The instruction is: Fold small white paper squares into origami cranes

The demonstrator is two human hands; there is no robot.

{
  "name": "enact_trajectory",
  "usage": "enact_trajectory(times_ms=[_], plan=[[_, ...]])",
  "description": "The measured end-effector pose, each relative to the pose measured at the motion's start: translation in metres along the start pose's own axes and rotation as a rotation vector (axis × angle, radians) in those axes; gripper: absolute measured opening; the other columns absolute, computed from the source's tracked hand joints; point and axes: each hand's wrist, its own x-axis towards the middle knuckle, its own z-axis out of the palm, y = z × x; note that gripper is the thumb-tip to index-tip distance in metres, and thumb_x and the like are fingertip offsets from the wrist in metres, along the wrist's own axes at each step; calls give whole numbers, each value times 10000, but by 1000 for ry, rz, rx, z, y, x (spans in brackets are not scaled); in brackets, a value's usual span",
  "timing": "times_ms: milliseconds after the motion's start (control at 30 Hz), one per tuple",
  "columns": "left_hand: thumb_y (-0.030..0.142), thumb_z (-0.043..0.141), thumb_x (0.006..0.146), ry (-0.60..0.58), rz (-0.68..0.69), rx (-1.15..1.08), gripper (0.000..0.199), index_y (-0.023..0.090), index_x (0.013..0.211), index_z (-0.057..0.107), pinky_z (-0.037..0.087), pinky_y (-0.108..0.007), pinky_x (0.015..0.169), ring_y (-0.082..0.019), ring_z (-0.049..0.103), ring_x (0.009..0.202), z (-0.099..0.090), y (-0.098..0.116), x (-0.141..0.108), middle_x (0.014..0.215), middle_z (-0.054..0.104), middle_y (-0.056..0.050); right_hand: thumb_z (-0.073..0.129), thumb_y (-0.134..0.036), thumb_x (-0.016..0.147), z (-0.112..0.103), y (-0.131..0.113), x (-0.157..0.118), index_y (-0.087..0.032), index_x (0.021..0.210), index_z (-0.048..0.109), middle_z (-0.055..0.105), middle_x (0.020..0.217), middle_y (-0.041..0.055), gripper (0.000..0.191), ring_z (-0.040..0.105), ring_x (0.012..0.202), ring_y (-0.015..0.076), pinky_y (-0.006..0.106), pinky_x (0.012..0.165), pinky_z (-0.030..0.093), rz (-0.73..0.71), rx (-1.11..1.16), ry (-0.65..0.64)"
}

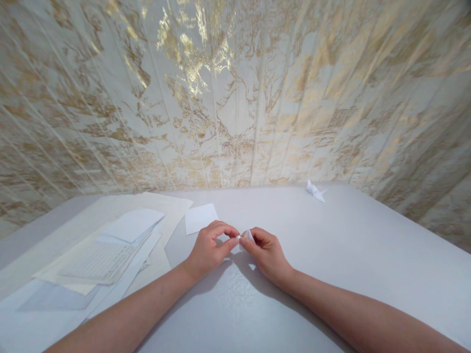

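A small piece of folded white paper (pixel 248 235) is held between both hands over the middle of the table. My left hand (pixel 216 243) pinches its left tip between thumb and forefinger. The thumb and curled fingers of my right hand (pixel 265 252) close on its right part, and a pointed white flap stands up beside the thumb. My fingers hide much of the paper's shape. Behind my left hand lies a flat white paper sheet (pixel 200 218).
At the table's back right sits a folded white paper crane (pixel 315 191). Overlapping loose papers (pixel 106 260), one of them lined, cover the left side of the white table (pixel 331 235). A gold-patterned curtain (pixel 235 98) hangs along the back edge.
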Motion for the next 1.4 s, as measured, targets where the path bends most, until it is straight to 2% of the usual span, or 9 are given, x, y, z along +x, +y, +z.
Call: enact_trajectory(times_ms=[133,300,433,533,700,867,1033,1200,1400], plan=[[221,629,680,-24,-194,-139,55,175,677,658,451,-285,655,-157,580,664,1,1,1,662,653,-18,570,-367,737,-1,0,0,-156,603,601,514,591,3,252,441,573,121,243,543,355,-52,-100,7],[262,655,635,-82,-598,-611,109,159,671,655,387,-237,531,-109,527,541,4,-1,3,595,620,2,556,-332,749,-2,-1,1,-166,585,586,505,593,3,236,446,575,124,248,556,348,-85,-151,11],[210,710,558,-72,-733,-783,132,148,640,628,330,-201,483,-66,473,477,5,-1,4,533,568,33,551,-323,753,-2,-1,1,-164,575,563,490,594,1,239,438,574,123,253,558,346,-91,-154,-7],[185,722,538,-71,-754,-829,150,142,637,618,319,-190,479,-53,456,470,5,1,5,519,546,44,546,-320,759,-2,-1,1,-165,578,557,482,594,-3,238,437,576,122,253,560,346,-93,-156,-25],[161,720,537,-55,-703,-840,149,149,623,599,314,-192,482,-56,452,484,5,1,5,528,536,49,542,-314,764,-2,-2,0,-163,592,563,481,596,-5,229,437,576,120,251,559,345,-86,-162,-40],[166,705,574,-57,-629,-765,123,153,654,612,324,-202,508,-65,459,515,5,-3,3,562,547,45,534,-324,760,-2,-2,0,-154,596,557,477,600,-3,238,432,579,120,251,554,341,-65,-158,-39],[220,675,639,-115,-645,-728,146,137,759,658,355,-219,570,-85,508,572,4,-8,2,644,617,7,532,-333,751,-1,-1,1,-152,582,539,464,585,-8,247,417,566,116,248,542,332,-72,-151,-30],[231,717,590,-126,-621,-689,172,134,719,657,378,-234,621,-104,523,620,2,-4,3,676,630,0,530,-335,757,-1,-1,0,-150,598,556,490,604,4,245,441,582,122,247,552,344,-80,-157,-34],[231,709,593,-131,-595,-566,151,131,683,639,360,-231,587,-96,490,588,1,2,3,630,600,12,536,-318,759,-2,0,0,-157,580,545,471,576,-12,241,429,556,108,231,535,336,-123,-199,-18]])
